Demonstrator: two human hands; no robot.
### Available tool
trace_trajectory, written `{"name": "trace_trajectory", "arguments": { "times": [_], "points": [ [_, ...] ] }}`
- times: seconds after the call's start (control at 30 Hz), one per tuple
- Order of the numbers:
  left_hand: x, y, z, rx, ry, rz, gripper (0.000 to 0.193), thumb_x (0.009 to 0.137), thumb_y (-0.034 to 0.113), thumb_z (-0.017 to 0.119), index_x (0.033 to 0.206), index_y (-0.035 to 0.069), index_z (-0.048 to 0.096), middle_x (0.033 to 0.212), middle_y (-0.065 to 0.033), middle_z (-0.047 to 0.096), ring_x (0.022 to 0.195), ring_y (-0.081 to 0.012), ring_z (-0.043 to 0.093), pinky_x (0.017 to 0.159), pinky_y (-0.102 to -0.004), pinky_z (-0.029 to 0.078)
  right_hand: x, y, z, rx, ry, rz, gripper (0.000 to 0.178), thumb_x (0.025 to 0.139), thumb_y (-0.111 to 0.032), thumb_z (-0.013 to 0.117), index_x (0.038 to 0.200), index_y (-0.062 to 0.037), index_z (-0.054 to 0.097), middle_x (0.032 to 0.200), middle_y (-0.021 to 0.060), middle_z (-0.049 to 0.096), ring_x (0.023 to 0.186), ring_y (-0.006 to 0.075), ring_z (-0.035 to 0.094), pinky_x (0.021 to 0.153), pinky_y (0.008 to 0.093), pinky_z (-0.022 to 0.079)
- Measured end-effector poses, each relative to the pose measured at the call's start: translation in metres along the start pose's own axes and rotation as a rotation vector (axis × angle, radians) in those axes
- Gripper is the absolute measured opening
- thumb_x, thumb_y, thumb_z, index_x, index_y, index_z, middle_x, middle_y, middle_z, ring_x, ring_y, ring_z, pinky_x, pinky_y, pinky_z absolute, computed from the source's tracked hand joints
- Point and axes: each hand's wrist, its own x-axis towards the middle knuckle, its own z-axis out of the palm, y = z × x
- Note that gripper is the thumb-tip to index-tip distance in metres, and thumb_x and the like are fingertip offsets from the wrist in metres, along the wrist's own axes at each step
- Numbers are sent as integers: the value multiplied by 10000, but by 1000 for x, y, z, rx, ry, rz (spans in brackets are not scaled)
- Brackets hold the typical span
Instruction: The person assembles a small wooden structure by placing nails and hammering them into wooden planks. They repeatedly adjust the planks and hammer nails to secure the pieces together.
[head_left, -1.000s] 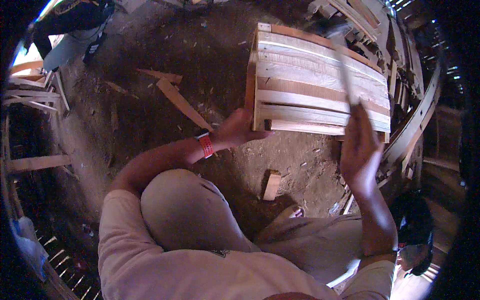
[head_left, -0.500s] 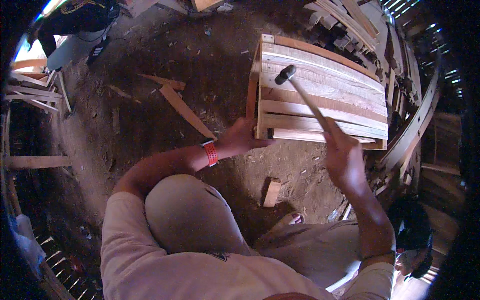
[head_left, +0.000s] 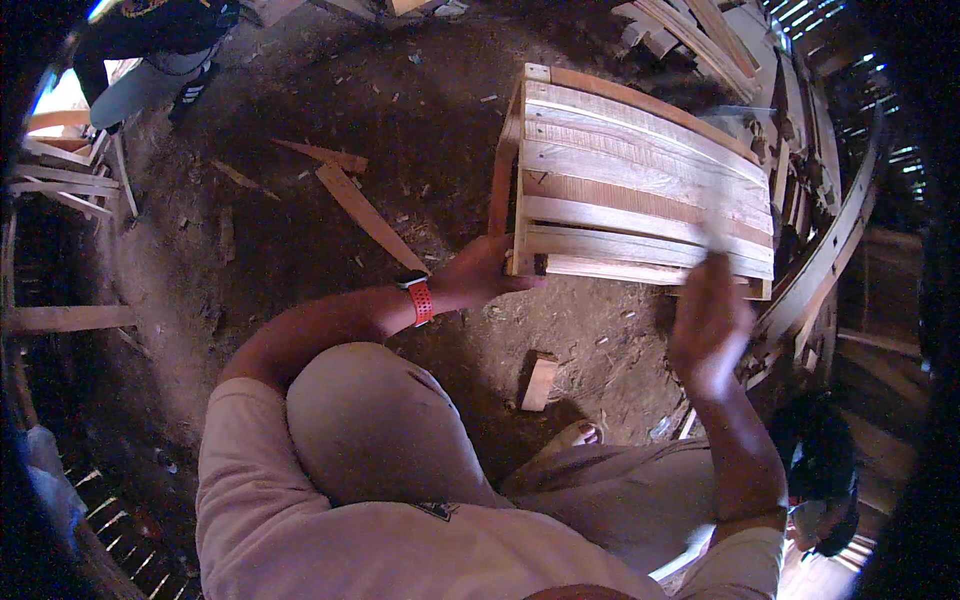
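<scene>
A slatted wooden crate (head_left: 640, 185) stands in front of me with its boards facing up. Around its near left corner my left hand (head_left: 482, 272) is closed, the fingertips tucked under the edge. My right hand (head_left: 712, 325) is wrapped round a hammer (head_left: 716, 205), at the crate's near right side. Motion smears the hammer; its handle rises across the slats, and its head is a faint blur by the crate's far right edge. A red-strapped watch (head_left: 417, 300) sits on my left wrist.
A short wood block (head_left: 539, 384) lies on the dirt floor near my foot. Offcut boards (head_left: 365, 215) lie left of the crate. Stacked planks (head_left: 690, 40) rise at the far right. One person (head_left: 160, 60) is at the far left, another (head_left: 820, 470) at the lower right.
My right hand has swung the hammer rightward, from over the crate's left part to its right side. The left hand keeps its hold on the corner.
</scene>
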Motion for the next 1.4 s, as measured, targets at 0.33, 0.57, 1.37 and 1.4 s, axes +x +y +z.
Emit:
{"name": "trace_trajectory", "arguments": {
  "times": [0.33, 0.57, 1.37, 1.4],
  "points": [
    [2, -4, 5, -60, -12, 32, 550, 884, 375, 775, 1295, 47, 613, 1179, -179, 708, 1117, -312, 681, 980, -420, 523, -2, 25, 14, -341, -92, -353, 420, 977, -8, 512, 1395, 31, 501, 1063, 276, 692, 950, 390, 716, 826, 430, 573],
    [-3, -19, 2, -22, 10, 36, 558, 886, 351, 777, 1324, 55, 600, 1224, -174, 694, 1162, -313, 659, 1017, -426, 503, 6, -8, -1, 90, 169, 59, 356, 1000, -31, 518, 1341, 70, 526, 1141, 259, 689, 1017, 378, 706, 829, 430, 575],
    [1, -14, 14, -70, 133, 117, 614, 871, 417, 784, 1340, 74, 585, 1209, -186, 694, 1121, -329, 672, 983, -440, 519, 3, 12, 13, -200, -173, -246, 366, 990, -54, 530, 1343, 43, 532, 1034, 290, 686, 867, 430, 699, 769, 484, 568],
    [-2, -10, 10, -46, 70, 43, 661, 870, 450, 771, 1364, 65, 562, 1232, -182, 687, 1141, -330, 663, 997, -438, 512, 5, 13, 14, -201, 7, -316, 355, 992, -39, 523, 1336, 47, 532, 1042, 271, 698, 874, 403, 713, 765, 467, 575]
  ]
}}
